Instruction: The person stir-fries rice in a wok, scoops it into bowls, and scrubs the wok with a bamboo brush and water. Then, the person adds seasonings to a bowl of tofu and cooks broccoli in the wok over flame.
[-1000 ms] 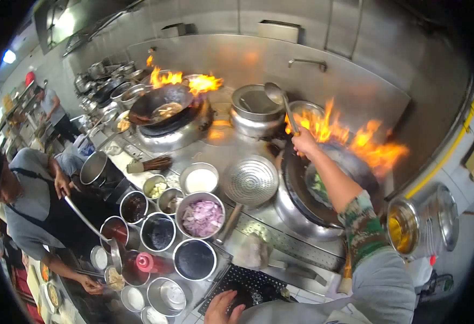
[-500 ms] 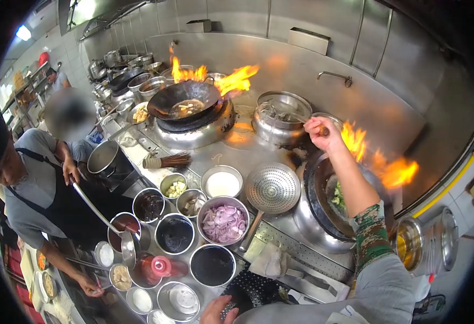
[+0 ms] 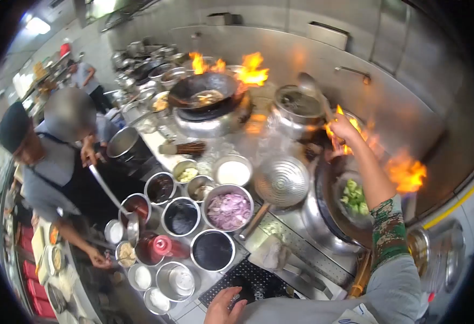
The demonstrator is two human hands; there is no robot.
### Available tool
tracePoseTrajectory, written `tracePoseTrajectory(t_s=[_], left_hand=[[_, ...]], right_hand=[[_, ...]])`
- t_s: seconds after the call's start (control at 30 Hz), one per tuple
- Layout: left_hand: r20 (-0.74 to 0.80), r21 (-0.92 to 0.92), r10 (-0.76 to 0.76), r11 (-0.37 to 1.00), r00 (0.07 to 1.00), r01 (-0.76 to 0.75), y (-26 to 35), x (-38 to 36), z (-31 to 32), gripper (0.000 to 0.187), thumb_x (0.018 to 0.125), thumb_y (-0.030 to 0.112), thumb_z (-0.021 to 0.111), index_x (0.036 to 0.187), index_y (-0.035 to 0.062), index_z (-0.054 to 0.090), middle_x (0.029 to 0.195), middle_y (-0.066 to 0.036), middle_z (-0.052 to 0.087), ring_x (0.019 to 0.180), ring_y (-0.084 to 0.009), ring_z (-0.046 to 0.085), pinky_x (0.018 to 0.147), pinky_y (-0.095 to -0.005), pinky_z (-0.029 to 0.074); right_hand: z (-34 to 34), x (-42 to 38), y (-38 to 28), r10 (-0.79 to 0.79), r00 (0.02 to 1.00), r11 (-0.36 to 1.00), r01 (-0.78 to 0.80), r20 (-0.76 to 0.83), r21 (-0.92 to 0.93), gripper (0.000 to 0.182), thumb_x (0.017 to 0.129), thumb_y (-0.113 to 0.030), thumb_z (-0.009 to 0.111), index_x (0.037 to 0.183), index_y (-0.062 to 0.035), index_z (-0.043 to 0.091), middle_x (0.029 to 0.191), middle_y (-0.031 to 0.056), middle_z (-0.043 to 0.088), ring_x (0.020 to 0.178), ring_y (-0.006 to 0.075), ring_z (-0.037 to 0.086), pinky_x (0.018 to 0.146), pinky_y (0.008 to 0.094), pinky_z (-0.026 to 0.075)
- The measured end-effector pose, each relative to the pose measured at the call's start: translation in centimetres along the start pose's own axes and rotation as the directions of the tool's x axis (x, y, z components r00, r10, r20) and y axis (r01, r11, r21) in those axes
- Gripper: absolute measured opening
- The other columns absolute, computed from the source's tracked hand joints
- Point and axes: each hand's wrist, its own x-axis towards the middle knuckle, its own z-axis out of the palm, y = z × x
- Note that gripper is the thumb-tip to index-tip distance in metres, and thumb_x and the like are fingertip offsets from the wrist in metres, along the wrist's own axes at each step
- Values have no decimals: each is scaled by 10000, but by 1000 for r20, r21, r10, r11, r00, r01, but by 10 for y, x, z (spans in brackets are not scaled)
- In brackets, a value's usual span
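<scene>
My right hand (image 3: 344, 128) is closed around the handle of a ladle (image 3: 308, 83), whose bowl is raised above the metal pot (image 3: 300, 102) at the back. Under my right forearm, a wok (image 3: 329, 200) sits on the near burner with chopped green vegetables (image 3: 354, 198) in it. Flames (image 3: 405, 170) rise behind and to the right of this wok. Low at the bottom edge, my left hand (image 3: 225, 309) is empty, its fingers loosely bent and apart, near a black perforated mat (image 3: 245, 281).
A perforated strainer (image 3: 282, 181) lies left of the wok. Bowls of sliced onion (image 3: 228, 210) and dark sauce (image 3: 213, 250) stand in front. Farther back, another wok (image 3: 204, 92) has flames behind it. At left, a co-worker (image 3: 53, 167) holds a ladle over the containers.
My right hand has lifted the ladle out of the back pot, so its bowl now shows in the air. The view has shifted, and more of the greens in the wok shows.
</scene>
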Motion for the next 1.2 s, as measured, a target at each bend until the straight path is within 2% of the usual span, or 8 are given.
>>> tracePoseTrajectory(t_s=[0.23, 0.3, 0.43, 0.53, 0.7, 0.87, 1.1, 1.2], left_hand=[[-132, -49, -115, 993, 985, 110, -6, -33, -8, 367, 848, 246, 675, 1125, 13, 610, 1101, -167, 631, 995, -332, 617, 839, -366, 496], [-161, -18, -75, 997, 984, 73, -7, -40, -11, 372, 852, 260, 671, 1125, 15, 610, 1103, -167, 631, 1001, -330, 616, 840, -367, 496], [-142, 26, -125, 991, 982, 130, -7, -44, -14, 375, 853, 273, 667, 1124, 19, 613, 1103, -165, 631, 1017, -324, 611, 861, -371, 485], [-127, 57, -83, 994, 988, 91, -9, -37, -14, 359, 844, 249, 672, 1112, 17, 617, 1098, -168, 632, 1019, -325, 610, 871, -372, 478], [-88, 13, -81, 997, 993, 82, -3, -26, -8, 326, 798, 132, 697, 1088, 2, 622, 1053, -195, 636, 992, -327, 615, 859, -361, 470], [-70, 39, -23, 999, 997, 26, -27, -30, -5, 307, 813, 130, 678, 1099, 28, 628, 1073, -181, 640, 996, -311, 616, 854, -367, 474], [-64, 117, -56, 991, 996, 63, -39, -47, -9, 338, 869, 90, 612, 1199, 23, 583, 1206, -208, 592, 1169, -335, 537, 981, -385, 404], [-115, 116, -13, 993, 993, 27, -33, -54, -10, 336, 878, 91, 606, 1202, 7, 578, 1209, -210, 588, 1179, -327, 528, 987, -372, 397]], right_hand=[[36, 16, 14, 288, 955, 957, -284, -73, 56, 70, 824, -129, 521, 768, -89, 531, 613, 19, 503, 500, 151, 519, 433, 284, 438], [34, 46, 48, 174, 956, 481, -291, 236, 827, 46, 788, -64, 580, 781, -79, 537, 680, 20, 527, 568, 135, 542, 500, 244, 456], [20, 27, 35, -50, 931, -302, -358, 361, 883, 173, 707, 89, 625, 778, -16, 506, 738, 45, 533, 610, 132, 541, 486, 214, 425], [4, 20, 37, -253, 916, -370, -388, 310, 844, 173, 702, 81, 638, 762, -23, 514, 715, 39, 527, 599, 136, 522, 485, 224, 413], [-31, 1, 36, -276, 896, 86, -337, 347, 938, 155, 771, -73, 628, 662, -50, 520, 603, 22, 492, 530, 113, 482, 459, 231, 393], [-42, -47, -19, 227, 967, 930, -252, 118, 269, 92, 747, -65, 547, 662, -35, 561, 559, 87, 544, 424, 155, 496, 366, 285, 366], [19, -11, -4, 82, 993, 947, -106, -89, -305, 187, 772, -106, 565, 809, 65, 632, 617, 146, 621, 494, 245, 605, 474, 396, 475], [47, 21, 15, 201, 976, 916, -217, 82, 336, 63, 744, -23, 534, 695, -12, 572, 555, 95, 545, 435, 199, 509, 409, 322, 403]])
